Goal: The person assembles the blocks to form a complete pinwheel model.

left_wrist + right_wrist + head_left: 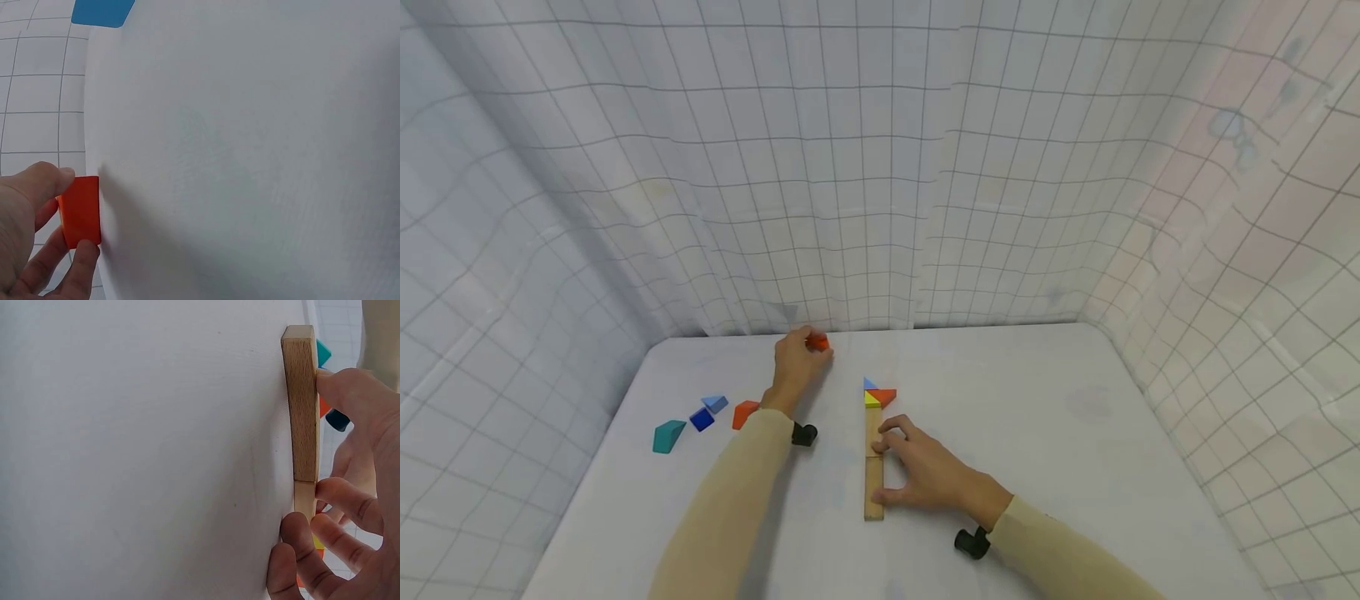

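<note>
"Gripping what, those left fingers (81, 267)?"

"An orange block (81, 211), pinched between the thumb and fingertips of the left hand (793, 362), out by the far edge of the bench (1037, 417). I cannot tell whether its underside touches the surface."

"And the right hand (932, 475)?"

"Its fingers are bent but loose and spread, the thumb well back from the rest. The thumb touches the near wooden bar (872, 479); the other fingers reach the far wooden bar (872, 427), laid end to end with it, and the joint between."

"What lies just past those right fingers?"

"A yellow triangular block (871, 401) at the end of the bars, a red-orange piece (885, 397) to its right, and a light-blue triangle (869, 384) a little farther out. All three are right of the left fingers and closer to the person."

"And back from the left fingers?"

"A second orange block (744, 414), just beside the left sleeve (730, 500), which partly hides it. Left of that, a light-blue wedge (715, 404) and a dark-blue block (702, 419) sit close together. A teal block (666, 437) lies farther still from the left fingers."

"Ahead of both hands?"

"A white gridded curtain (865, 208), hanging beyond the far edge."
</note>
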Tool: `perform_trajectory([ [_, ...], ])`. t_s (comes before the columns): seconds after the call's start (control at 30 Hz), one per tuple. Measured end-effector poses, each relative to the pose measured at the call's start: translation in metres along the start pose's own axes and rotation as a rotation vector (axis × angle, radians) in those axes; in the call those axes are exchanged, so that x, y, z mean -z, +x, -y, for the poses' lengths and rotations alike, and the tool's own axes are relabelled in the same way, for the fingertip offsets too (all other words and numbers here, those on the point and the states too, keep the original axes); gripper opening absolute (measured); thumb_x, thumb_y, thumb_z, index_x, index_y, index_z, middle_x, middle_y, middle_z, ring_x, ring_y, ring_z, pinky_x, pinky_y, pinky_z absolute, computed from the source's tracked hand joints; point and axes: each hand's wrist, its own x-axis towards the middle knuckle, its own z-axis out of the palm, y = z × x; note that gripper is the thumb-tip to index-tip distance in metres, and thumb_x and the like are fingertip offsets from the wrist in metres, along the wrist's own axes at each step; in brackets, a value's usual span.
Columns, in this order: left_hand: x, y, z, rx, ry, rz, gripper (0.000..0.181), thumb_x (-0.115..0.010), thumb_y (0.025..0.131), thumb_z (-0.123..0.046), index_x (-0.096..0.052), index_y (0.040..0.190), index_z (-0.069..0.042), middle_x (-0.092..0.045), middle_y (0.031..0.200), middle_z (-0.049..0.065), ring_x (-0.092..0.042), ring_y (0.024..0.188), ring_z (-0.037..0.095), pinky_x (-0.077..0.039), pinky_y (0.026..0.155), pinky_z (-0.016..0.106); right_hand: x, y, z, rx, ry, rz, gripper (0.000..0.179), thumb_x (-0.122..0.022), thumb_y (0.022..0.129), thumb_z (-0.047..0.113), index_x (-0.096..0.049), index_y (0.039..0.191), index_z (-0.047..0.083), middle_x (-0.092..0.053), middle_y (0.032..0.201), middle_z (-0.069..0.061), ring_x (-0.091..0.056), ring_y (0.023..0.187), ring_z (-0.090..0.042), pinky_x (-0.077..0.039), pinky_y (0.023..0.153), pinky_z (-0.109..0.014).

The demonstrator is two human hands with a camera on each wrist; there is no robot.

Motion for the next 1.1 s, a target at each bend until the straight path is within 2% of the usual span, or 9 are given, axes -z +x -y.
perform_trajectory([
  [0.07,0.000,0.000,0.000,0.001,0.018,0.007,0.025,-0.087,0.102,-0.012,-0.082,0.124,-0.003,-0.081,0.120,0.018,-0.070,0.109,0.033,-0.061,0.100,0.044,-0.001,0.000,0.000,0.000,0.000,0.002,0.063,-0.095,0.099,0.051,-0.071,0.147,0.019,-0.050,0.170,-0.002,-0.065,0.147,-0.022,-0.058,0.127,-0.044],
  [0.1,0.004,-0.007,-0.013,0.021,0.044,0.020,0.028,-0.085,0.101,-0.007,-0.081,0.128,0.001,-0.079,0.124,0.023,-0.070,0.111,0.038,-0.060,0.102,0.049,-0.001,0.000,0.000,0.001,-0.003,0.003,0.065,-0.095,0.099,0.052,-0.071,0.148,0.019,-0.050,0.170,-0.002,-0.065,0.147,-0.022,-0.058,0.127,-0.044],
  [0.13,0.004,-0.007,-0.012,0.020,0.047,0.025,0.029,-0.084,0.102,-0.007,-0.081,0.129,0.001,-0.078,0.125,0.023,-0.069,0.112,0.038,-0.060,0.103,0.049,-0.001,0.000,0.000,0.002,-0.006,0.004,0.066,-0.095,0.098,0.053,-0.070,0.149,0.019,-0.049,0.170,-0.002,-0.065,0.148,-0.022,-0.058,0.127,-0.045],
  [0.17,0.001,-0.003,-0.002,-0.003,0.033,0.020,0.028,-0.085,0.102,-0.012,-0.082,0.129,-0.002,-0.079,0.122,0.020,-0.070,0.111,0.034,-0.060,0.101,0.045,-0.002,0.000,0.000,0.002,-0.008,0.005,0.067,-0.095,0.098,0.053,-0.070,0.151,0.019,-0.049,0.169,-0.002,-0.065,0.148,-0.022,-0.058,0.127,-0.045],
  [0.37,0.003,-0.003,-0.002,-0.028,0.044,0.018,0.028,-0.084,0.102,-0.009,-0.081,0.128,0.001,-0.077,0.118,0.022,-0.069,0.109,0.036,-0.060,0.099,0.046,-0.003,0.000,0.000,0.014,-0.019,-0.004,0.070,-0.095,0.098,0.053,-0.069,0.152,0.018,-0.050,0.170,-0.002,-0.065,0.149,-0.021,-0.058,0.128,-0.044],
  [0.4,0.007,-0.008,-0.013,-0.008,0.067,0.027,0.029,-0.082,0.102,-0.005,-0.080,0.130,0.004,-0.076,0.120,0.026,-0.068,0.111,0.040,-0.060,0.101,0.050,-0.003,0.000,0.000,0.016,-0.018,-0.006,0.070,-0.095,0.098,0.053,-0.069,0.153,0.018,-0.050,0.170,-0.003,-0.065,0.149,-0.021,-0.058,0.128,-0.044],
  [0.5,0.007,-0.008,-0.015,-0.015,0.081,0.038,0.029,-0.080,0.104,-0.006,-0.079,0.132,0.003,-0.075,0.120,0.026,-0.068,0.113,0.040,-0.059,0.102,0.051,-0.002,0.000,0.000,0.015,-0.022,-0.010,0.070,-0.095,0.098,0.052,-0.068,0.153,0.017,-0.050,0.170,-0.003,-0.064,0.151,-0.022,-0.057,0.129,-0.044],
  [0.87,0.010,-0.009,-0.013,0.002,0.095,0.071,0.033,-0.083,0.104,-0.011,-0.078,0.135,0.000,-0.073,0.121,0.024,-0.067,0.113,0.038,-0.058,0.102,0.048,0.001,-0.001,0.000,0.010,-0.010,-0.009,0.070,-0.094,0.099,0.051,-0.068,0.155,0.017,-0.049,0.170,-0.004,-0.064,0.151,-0.024,-0.058,0.128,-0.045],
  [1.1,0.008,-0.012,-0.012,0.031,0.106,0.108,0.038,-0.084,0.106,-0.015,-0.077,0.142,-0.002,-0.072,0.129,0.022,-0.066,0.115,0.037,-0.061,0.104,0.047,0.000,-0.001,0.000,0.004,-0.008,-0.012,0.071,-0.095,0.099,0.051,-0.069,0.155,0.017,-0.050,0.170,-0.003,-0.064,0.151,-0.024,-0.057,0.128,-0.046],
])
